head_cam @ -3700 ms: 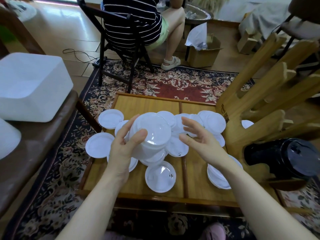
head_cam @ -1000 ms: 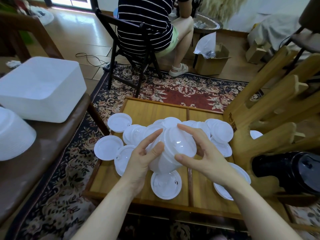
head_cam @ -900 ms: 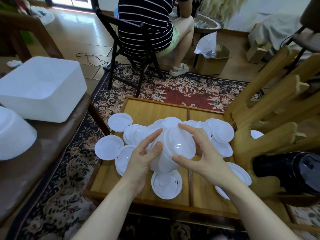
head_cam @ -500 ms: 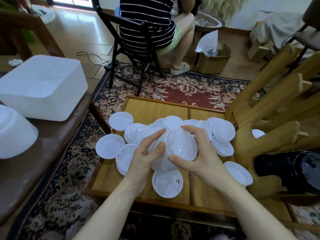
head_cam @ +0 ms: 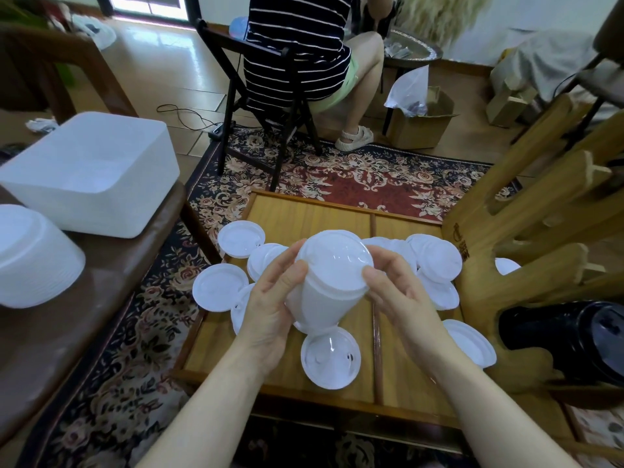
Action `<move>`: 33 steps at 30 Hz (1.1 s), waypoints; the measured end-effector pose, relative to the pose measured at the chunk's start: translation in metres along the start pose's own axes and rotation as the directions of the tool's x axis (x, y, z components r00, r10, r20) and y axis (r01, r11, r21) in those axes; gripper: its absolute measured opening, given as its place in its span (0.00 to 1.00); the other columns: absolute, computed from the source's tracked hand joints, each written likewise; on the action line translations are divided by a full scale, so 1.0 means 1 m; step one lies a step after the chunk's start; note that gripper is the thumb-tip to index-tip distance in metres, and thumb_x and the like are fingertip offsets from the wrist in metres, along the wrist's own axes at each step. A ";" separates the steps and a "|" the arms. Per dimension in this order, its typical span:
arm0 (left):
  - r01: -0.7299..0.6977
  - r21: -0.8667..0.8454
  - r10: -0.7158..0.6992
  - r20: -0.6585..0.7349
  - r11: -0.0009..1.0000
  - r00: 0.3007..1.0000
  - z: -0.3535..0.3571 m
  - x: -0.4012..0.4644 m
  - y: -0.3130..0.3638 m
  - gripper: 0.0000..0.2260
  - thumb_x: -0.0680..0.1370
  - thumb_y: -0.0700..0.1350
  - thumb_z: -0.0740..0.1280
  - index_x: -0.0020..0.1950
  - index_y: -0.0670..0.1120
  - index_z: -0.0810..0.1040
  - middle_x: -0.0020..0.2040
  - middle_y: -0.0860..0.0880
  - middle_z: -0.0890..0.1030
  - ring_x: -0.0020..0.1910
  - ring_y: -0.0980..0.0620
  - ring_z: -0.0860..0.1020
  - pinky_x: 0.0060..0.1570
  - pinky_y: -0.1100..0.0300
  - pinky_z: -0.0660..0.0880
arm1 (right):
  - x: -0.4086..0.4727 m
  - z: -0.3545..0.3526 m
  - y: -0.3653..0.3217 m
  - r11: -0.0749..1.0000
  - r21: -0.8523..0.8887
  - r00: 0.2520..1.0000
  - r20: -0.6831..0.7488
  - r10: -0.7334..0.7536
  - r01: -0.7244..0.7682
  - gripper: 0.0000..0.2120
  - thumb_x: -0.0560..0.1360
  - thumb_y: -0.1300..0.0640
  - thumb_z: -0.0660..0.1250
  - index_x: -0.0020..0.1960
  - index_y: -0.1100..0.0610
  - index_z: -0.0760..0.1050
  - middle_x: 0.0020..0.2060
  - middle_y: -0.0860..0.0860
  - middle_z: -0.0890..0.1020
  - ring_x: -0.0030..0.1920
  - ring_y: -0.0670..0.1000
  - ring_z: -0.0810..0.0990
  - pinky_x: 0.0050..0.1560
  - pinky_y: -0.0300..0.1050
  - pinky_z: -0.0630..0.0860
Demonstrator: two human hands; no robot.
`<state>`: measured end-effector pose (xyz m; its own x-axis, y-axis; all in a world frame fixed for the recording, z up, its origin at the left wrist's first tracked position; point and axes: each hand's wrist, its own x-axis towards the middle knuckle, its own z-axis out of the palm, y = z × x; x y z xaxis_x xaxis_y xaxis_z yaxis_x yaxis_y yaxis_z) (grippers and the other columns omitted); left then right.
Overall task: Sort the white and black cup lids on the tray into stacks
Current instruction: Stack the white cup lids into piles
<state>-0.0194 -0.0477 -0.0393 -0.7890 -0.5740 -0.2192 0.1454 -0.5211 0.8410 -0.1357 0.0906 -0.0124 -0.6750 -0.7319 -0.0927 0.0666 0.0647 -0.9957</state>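
While both hands (head_cam: 337,298) grip it, the lid stack (head_cam: 332,271) has risen.

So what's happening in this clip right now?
A person is sorting cup lids over a wooden tray. The left hand grips a stack of white lids from the side, and the right hand holds its top rim. More loose white lids lie scattered on the tray. A stack of black lids lies on its side to the right.

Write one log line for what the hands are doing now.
left hand: holds lid stack | right hand: steadies its top | loose white lids: on tray
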 end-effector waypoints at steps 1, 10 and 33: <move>0.004 -0.022 -0.004 -0.014 1.000 1.000 -0.001 0.000 0.001 0.20 0.71 0.51 0.71 0.62 0.51 0.81 0.63 0.50 0.83 0.63 0.48 0.79 0.63 0.47 0.74 | 0.000 0.002 0.000 0.999 -0.002 0.999 0.028 0.045 -0.045 0.26 0.71 0.43 0.68 0.66 0.51 0.74 0.61 0.46 0.80 0.63 0.45 0.78 0.67 0.52 0.72; -0.071 0.046 0.069 0.034 0.996 0.997 0.002 -0.003 0.007 0.30 0.72 0.61 0.70 0.70 0.48 0.76 0.68 0.45 0.79 0.69 0.45 0.75 0.71 0.39 0.68 | 0.000 0.010 -0.002 0.970 0.125 0.963 0.202 0.180 -0.208 0.27 0.74 0.39 0.64 0.70 0.49 0.72 0.66 0.48 0.78 0.66 0.54 0.76 0.63 0.61 0.75; -0.108 0.308 0.150 -0.117 0.945 0.982 0.003 -0.053 0.068 0.13 0.81 0.53 0.63 0.64 0.67 0.74 0.62 0.70 0.74 0.66 0.68 0.70 0.74 0.49 0.66 | -0.018 0.055 -0.029 0.972 0.178 0.988 0.010 0.152 -0.151 0.25 0.71 0.39 0.67 0.64 0.48 0.75 0.60 0.46 0.82 0.63 0.49 0.79 0.58 0.58 0.79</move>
<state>0.0304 -0.0511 0.0312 -0.6828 -0.7157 -0.1471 0.0384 -0.2362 0.9710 -0.0851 0.0650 0.0184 -0.6495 -0.7205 -0.2429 0.2977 0.0530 -0.9532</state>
